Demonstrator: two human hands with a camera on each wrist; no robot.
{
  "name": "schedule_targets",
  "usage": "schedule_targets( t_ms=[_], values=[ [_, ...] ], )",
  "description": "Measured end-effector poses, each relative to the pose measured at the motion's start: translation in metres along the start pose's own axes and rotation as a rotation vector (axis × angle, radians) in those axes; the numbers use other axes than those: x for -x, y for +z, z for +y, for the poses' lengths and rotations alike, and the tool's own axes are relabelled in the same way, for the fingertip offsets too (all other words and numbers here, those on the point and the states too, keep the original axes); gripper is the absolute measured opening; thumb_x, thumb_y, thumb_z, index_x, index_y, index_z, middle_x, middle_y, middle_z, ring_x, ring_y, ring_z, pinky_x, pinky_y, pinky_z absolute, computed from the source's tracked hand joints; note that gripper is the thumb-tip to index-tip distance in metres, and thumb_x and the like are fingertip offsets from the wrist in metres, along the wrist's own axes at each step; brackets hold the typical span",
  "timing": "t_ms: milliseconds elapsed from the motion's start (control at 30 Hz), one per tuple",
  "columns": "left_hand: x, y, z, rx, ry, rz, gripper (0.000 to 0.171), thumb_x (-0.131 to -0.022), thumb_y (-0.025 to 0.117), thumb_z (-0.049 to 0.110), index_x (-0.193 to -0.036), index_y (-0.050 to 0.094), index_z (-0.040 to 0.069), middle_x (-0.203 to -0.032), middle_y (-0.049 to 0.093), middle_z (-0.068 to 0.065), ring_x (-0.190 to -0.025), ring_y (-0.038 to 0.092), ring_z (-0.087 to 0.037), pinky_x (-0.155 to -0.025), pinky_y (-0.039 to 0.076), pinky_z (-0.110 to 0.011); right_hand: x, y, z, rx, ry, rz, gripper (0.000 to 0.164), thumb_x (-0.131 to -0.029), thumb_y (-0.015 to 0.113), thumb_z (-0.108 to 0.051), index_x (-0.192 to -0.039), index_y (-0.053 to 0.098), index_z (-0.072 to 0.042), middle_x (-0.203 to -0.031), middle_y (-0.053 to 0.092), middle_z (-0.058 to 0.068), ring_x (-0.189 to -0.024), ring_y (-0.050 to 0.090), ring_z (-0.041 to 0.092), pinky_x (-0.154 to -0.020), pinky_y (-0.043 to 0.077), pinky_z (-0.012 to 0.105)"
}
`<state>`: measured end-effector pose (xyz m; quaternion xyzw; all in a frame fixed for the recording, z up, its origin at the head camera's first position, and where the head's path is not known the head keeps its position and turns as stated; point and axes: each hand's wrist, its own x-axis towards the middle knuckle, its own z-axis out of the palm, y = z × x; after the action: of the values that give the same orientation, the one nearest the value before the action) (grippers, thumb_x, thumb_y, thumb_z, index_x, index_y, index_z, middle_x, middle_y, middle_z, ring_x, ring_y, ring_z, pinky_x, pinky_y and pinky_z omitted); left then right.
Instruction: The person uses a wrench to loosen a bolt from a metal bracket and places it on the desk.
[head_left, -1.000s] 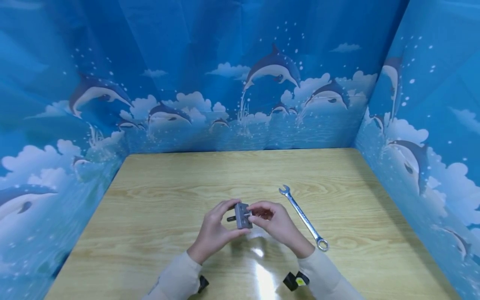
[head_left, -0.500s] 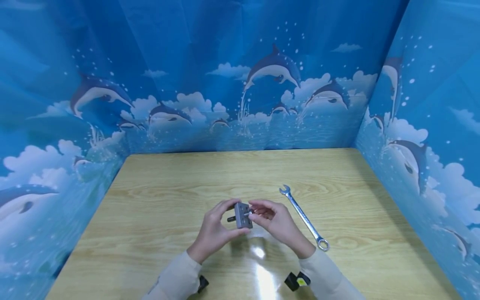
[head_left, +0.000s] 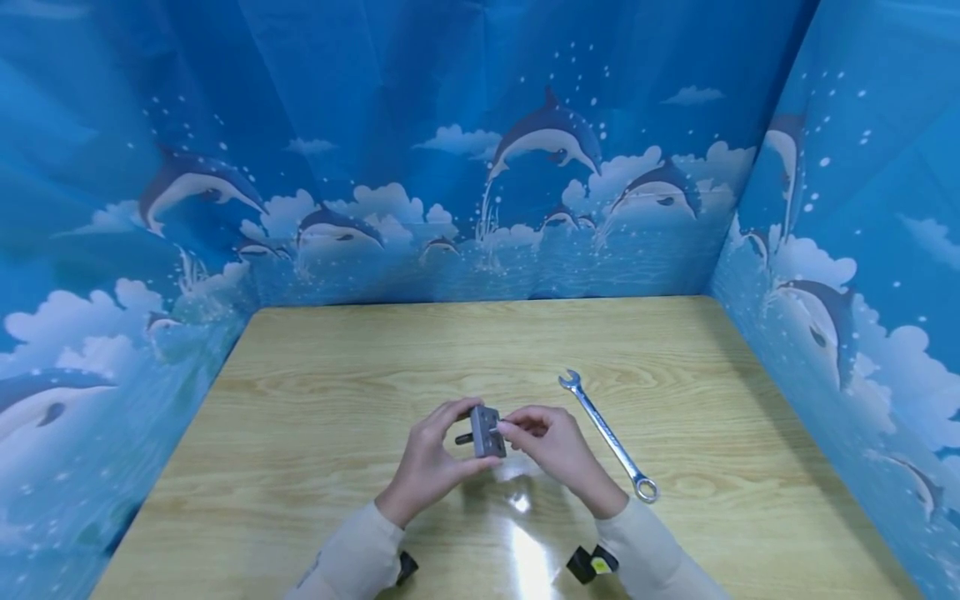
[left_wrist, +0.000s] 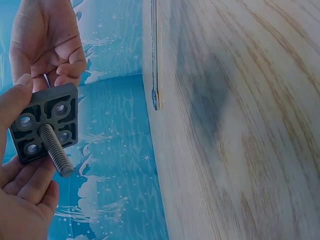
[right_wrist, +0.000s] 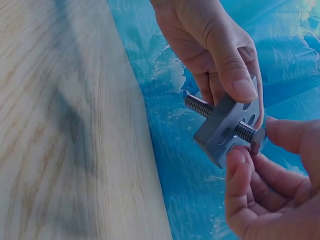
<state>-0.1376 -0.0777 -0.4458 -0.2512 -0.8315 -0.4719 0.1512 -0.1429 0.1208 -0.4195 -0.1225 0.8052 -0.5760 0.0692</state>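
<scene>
A grey square plate with a hole near each corner is held up over the table. My left hand grips it by opposite edges, thumb on one and fingers on the other. Through its middle runs a threaded metal bolt, whose long end sticks out on the recessed face. On the other face, the bolt's head stands off the plate by a short stretch of thread. My right hand pinches that head between thumb and fingers.
A silver combination wrench lies slantwise on the wooden table, just right of my right hand. Blue dolphin-print curtains stand behind the table and along its sides.
The right fingers have shifted around the bolt head and drawn closer together on it. The left hand and plate stay nearly still, and the wrench has not moved.
</scene>
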Motion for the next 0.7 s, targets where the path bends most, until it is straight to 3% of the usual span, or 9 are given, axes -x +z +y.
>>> schedule_targets(
  t_ms=[67, 233, 333, 533, 700],
  values=[
    [0.0001, 0.0002, -0.0009, -0.004, 0.003, 0.003, 0.078, -0.061, 0.09, 0.025, -0.129, 0.055, 0.013, -0.122, 0.063, -0.002, -0.111, 0.061, -0.016, -0.098, 0.051, -0.031, -0.0033, 0.0005, 0.0126, -0.008, -0.045, -0.015, 0.026, -0.087, 0.071, -0.022, -0.102, 0.069, -0.002, -0.091, 0.07, 0.012, -0.076, 0.063, 0.017, -0.069, 0.057, 0.024],
    [0.0002, 0.0002, -0.003, -0.015, 0.027, 0.012, 0.077, -0.061, 0.09, 0.024, -0.129, 0.055, 0.011, -0.12, 0.064, -0.004, -0.11, 0.062, -0.017, -0.097, 0.052, -0.032, -0.0013, -0.0013, 0.0129, -0.017, -0.149, -0.065, 0.026, -0.087, 0.068, -0.007, -0.112, 0.066, -0.002, -0.103, 0.067, 0.015, -0.09, 0.064, 0.023, -0.078, 0.059, 0.025],
    [0.0007, -0.0001, -0.0027, -0.008, 0.042, 0.01, 0.076, -0.062, 0.09, 0.023, -0.129, 0.055, 0.011, -0.119, 0.064, -0.006, -0.109, 0.062, -0.018, -0.096, 0.053, -0.033, -0.0002, -0.0012, 0.013, -0.019, -0.161, -0.068, 0.026, -0.085, 0.067, 0.0, -0.112, 0.067, -0.004, -0.108, 0.065, 0.014, -0.095, 0.064, 0.025, -0.081, 0.058, 0.025],
    [0.0011, -0.0005, -0.0004, 0.023, 0.005, -0.021, 0.075, -0.063, 0.089, 0.026, -0.129, 0.055, 0.015, -0.12, 0.064, -0.004, -0.111, 0.06, -0.014, -0.098, 0.052, -0.031, 0.0007, -0.0003, 0.0144, -0.009, -0.156, -0.053, 0.034, -0.083, 0.066, 0.006, -0.114, 0.066, -0.007, -0.11, 0.064, 0.012, -0.096, 0.063, 0.025, -0.081, 0.058, 0.025],
    [0.0002, -0.0002, -0.0001, 0.011, -0.001, -0.012, 0.075, -0.064, 0.089, 0.026, -0.129, 0.055, 0.013, -0.121, 0.064, -0.004, -0.112, 0.06, -0.013, -0.099, 0.051, -0.03, 0.0007, -0.0019, 0.0136, -0.019, -0.112, -0.037, 0.042, -0.085, 0.071, -0.011, -0.125, 0.059, -0.005, -0.106, 0.064, 0.012, -0.092, 0.063, 0.022, -0.08, 0.058, 0.025]
  ],
)
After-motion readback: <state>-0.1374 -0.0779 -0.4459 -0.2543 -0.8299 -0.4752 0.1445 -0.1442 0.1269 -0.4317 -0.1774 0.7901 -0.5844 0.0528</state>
